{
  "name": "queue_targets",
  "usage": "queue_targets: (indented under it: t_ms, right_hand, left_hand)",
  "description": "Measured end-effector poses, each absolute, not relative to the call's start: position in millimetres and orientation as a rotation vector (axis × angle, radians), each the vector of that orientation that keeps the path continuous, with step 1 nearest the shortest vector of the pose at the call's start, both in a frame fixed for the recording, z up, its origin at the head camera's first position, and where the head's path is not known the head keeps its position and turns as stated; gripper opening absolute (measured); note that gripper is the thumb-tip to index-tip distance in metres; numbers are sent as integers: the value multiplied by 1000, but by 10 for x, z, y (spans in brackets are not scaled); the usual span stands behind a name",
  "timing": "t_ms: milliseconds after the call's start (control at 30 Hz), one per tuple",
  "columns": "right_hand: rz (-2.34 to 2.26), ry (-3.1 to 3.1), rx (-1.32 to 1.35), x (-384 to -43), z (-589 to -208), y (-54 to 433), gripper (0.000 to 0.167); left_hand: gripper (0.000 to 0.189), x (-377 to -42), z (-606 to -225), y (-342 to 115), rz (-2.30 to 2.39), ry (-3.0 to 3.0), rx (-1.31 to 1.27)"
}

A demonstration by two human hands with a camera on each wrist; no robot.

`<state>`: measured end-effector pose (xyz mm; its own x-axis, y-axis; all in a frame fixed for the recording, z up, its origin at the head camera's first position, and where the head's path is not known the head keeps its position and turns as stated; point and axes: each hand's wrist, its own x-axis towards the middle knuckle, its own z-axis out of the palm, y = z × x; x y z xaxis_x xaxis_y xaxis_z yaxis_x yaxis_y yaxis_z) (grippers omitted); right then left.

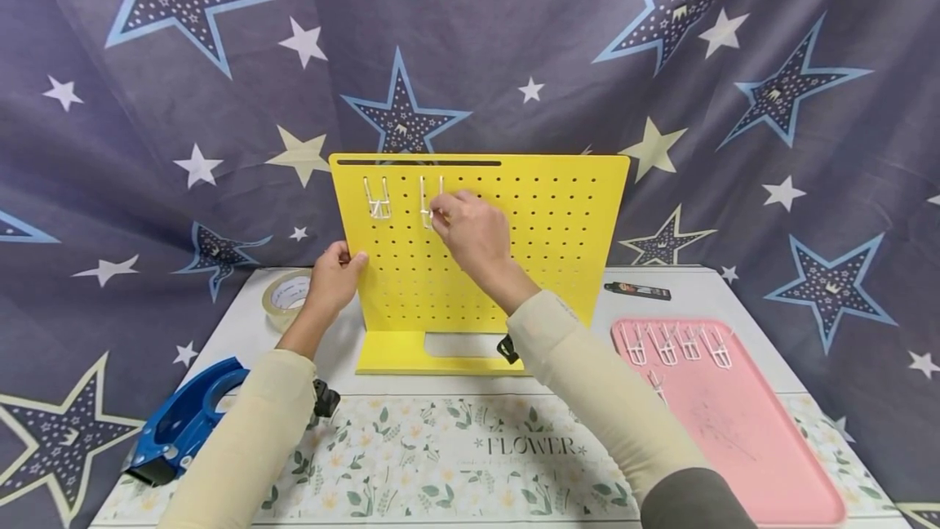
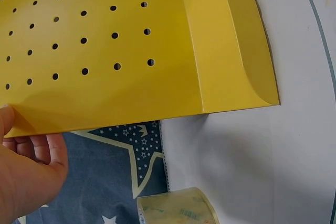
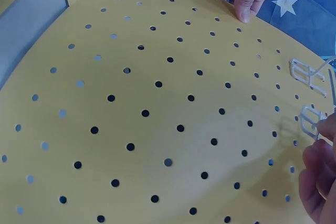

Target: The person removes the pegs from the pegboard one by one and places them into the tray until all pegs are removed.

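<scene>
A yellow pegboard (image 1: 543, 268) stands upright on its base on the table. My left hand (image 1: 336, 277) grips its left edge, thumb on the front face and fingers behind, as the left wrist view also shows. Near the top of the board, my right hand (image 1: 473, 235) pinches a white wire pegboard hook (image 3: 310, 121), whose upper prongs lie against the board at the top row of holes. To its left, another white wire hook (image 1: 379, 199) hangs on the board. The fingers partly cover the pinched hook.
A pink tray (image 1: 771, 464) with several white wire hooks (image 1: 690, 343) lies at the right. Behind it is a black marker-like object (image 1: 637, 291). At the left are a roll of clear tape (image 1: 282, 300) and a blue tape dispenser (image 1: 184, 423). A star-patterned curtain (image 1: 514, 47) hangs behind.
</scene>
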<state>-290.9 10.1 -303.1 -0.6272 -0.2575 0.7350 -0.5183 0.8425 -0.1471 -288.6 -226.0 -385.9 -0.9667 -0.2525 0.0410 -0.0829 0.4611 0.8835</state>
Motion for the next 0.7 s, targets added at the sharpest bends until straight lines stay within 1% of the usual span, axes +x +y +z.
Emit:
queue_targets:
  t_ms: [333,700]
  right_hand:
    - [465,-2172,626,-2817,-3001,269,7]
    - [518,-2215,635,-2663,-3023,717,7]
  left_hand:
    - [36,-2883,-3864,-2245,-1519,-2545,313]
    - [35,-2869,-3855,-2242,-1510,-2540,294]
